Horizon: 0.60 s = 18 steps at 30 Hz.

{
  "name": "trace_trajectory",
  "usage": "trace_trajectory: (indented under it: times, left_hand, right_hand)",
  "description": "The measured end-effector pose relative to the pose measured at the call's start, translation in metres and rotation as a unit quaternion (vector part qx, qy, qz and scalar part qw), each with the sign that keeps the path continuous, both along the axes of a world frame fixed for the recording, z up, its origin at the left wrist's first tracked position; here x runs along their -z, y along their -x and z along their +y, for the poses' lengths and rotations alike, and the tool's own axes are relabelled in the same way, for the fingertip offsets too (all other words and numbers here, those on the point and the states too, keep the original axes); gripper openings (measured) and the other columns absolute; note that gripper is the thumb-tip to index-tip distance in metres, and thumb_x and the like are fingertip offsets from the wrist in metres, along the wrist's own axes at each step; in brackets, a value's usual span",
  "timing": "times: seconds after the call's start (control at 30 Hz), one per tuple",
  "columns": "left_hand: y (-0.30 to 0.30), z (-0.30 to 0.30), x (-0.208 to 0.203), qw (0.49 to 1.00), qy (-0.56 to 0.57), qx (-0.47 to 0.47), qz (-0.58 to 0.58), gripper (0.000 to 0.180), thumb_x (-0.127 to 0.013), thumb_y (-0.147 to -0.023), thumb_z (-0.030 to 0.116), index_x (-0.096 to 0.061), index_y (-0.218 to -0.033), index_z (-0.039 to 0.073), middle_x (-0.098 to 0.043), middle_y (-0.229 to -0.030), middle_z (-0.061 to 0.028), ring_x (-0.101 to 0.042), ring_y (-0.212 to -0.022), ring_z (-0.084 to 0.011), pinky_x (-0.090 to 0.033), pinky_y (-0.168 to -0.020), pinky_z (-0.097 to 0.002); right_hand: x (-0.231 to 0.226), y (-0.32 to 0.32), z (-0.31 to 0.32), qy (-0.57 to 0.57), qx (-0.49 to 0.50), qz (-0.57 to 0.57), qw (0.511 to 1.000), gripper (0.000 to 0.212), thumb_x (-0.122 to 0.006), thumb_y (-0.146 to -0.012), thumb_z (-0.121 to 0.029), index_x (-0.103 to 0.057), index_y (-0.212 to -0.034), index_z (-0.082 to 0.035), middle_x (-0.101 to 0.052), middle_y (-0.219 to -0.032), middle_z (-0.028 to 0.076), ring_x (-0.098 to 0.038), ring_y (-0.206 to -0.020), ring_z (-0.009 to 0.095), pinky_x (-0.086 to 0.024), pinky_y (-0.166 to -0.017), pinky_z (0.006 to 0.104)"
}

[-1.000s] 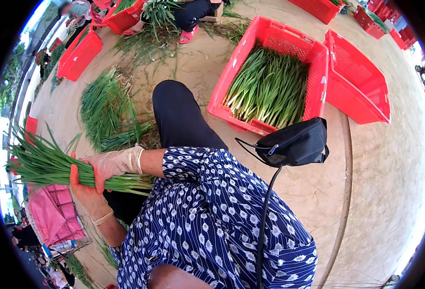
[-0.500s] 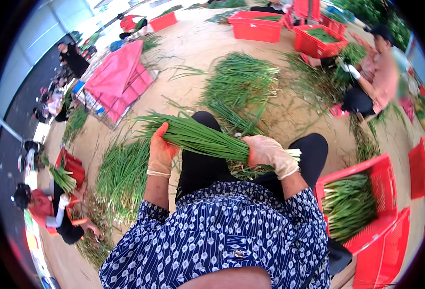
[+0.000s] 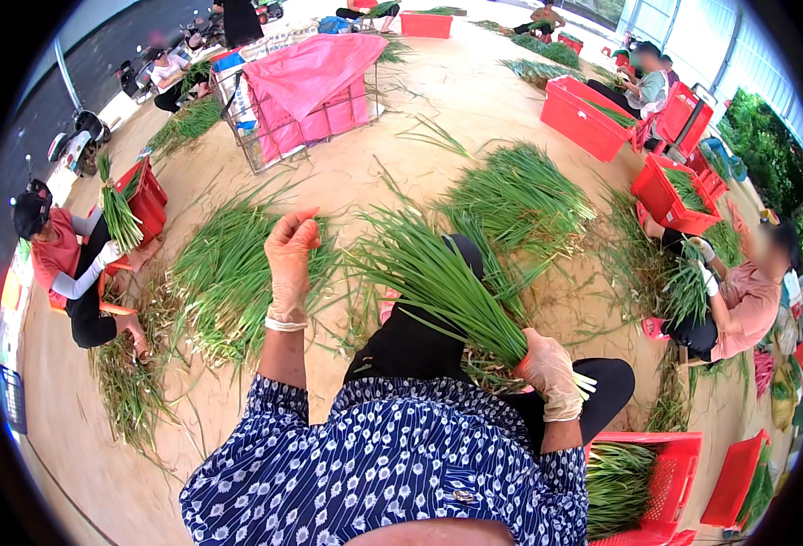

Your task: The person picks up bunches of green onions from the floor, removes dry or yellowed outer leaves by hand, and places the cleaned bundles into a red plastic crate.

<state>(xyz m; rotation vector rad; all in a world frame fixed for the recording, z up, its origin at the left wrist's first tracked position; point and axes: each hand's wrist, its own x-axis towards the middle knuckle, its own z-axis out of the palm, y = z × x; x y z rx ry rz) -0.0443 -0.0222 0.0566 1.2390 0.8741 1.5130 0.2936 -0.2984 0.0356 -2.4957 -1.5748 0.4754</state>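
Observation:
My right hand (image 3: 550,371), in a thin pale glove, is closed round the white-stemmed end of a bunch of garlic chives (image 3: 438,282). The long green leaves fan out up and leftward over my dark-trousered legs. Apart from the bunch, my gloved left hand (image 3: 290,259) is raised with its fingers bent together; whether anything thin is pinched in them cannot be made out. Beneath and beyond it a loose pile of chives (image 3: 238,282) covers the ground. Another pile (image 3: 520,200) lies ahead, past my knees.
A red crate (image 3: 679,482) holding chives stands by my right side. One co-worker (image 3: 55,246) sits at the left, another (image 3: 747,291) at the right, both handling greens. A pink-covered wire cage (image 3: 315,91) and a red crate (image 3: 588,118) stand farther off.
My left hand has let go of the leaves and risen away from the bunch. The bunch, still in my right hand, now slants more steeply. The view has turned left.

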Motion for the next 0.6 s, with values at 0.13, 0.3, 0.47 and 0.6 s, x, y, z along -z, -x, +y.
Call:
trace_trajectory:
  times: [0.13, 0.3, 0.47, 0.6]
  left_hand:
    - [-0.014, -0.018, -0.001, 0.947, -0.128, -0.048, 0.291, 0.016, -0.067, -0.093, 0.003, -0.073, -0.108, 0.002, -0.066, -0.090, -0.0004, -0.057, -0.077, -0.0084, -0.049, -0.074, -0.0239]
    - [-0.011, -0.031, -0.018, 0.921, -0.195, -0.042, 0.334, 0.028, -0.068, -0.087, -0.004, -0.073, -0.112, 0.005, -0.067, -0.098, -0.0082, -0.063, -0.084, -0.0166, -0.053, -0.078, -0.0299]
    - [-0.004, -0.035, -0.019, 0.810, -0.316, -0.018, 0.494, 0.032, -0.065, -0.084, -0.005, -0.074, -0.110, 0.012, -0.068, -0.097, -0.0116, -0.064, -0.091, -0.0316, -0.053, -0.079, -0.0392]
    - [-0.003, -0.023, 0.019, 0.785, -0.281, -0.012, 0.552, 0.012, -0.062, -0.090, 0.004, -0.071, -0.097, 0.009, -0.067, -0.088, -0.0128, -0.064, -0.089, -0.0346, -0.052, -0.074, -0.0419]
  right_hand:
    - [0.005, 0.002, 0.002, 0.008, 0.011, -0.019, 1.000, 0.040, -0.076, -0.075, -0.025, -0.061, -0.108, -0.007, -0.072, -0.090, 0.024, -0.069, -0.092, 0.044, -0.053, -0.079, 0.0526]
    - [0.001, 0.007, 0.001, 0.010, 0.012, -0.025, 1.000, 0.040, -0.078, -0.076, -0.029, -0.060, -0.103, -0.007, -0.071, -0.087, 0.024, -0.069, -0.089, 0.045, -0.053, -0.076, 0.0528]
    - [0.001, 0.004, -0.001, 0.018, 0.014, -0.033, 0.999, 0.041, -0.078, -0.077, -0.030, -0.058, -0.104, -0.007, -0.071, -0.085, 0.024, -0.069, -0.087, 0.045, -0.053, -0.075, 0.0534]
    - [0.004, 0.005, 0.000, 0.009, 0.012, -0.041, 0.999, 0.032, -0.072, -0.081, -0.024, -0.058, -0.106, -0.008, -0.070, -0.085, 0.024, -0.069, -0.087, 0.045, -0.053, -0.074, 0.0535]
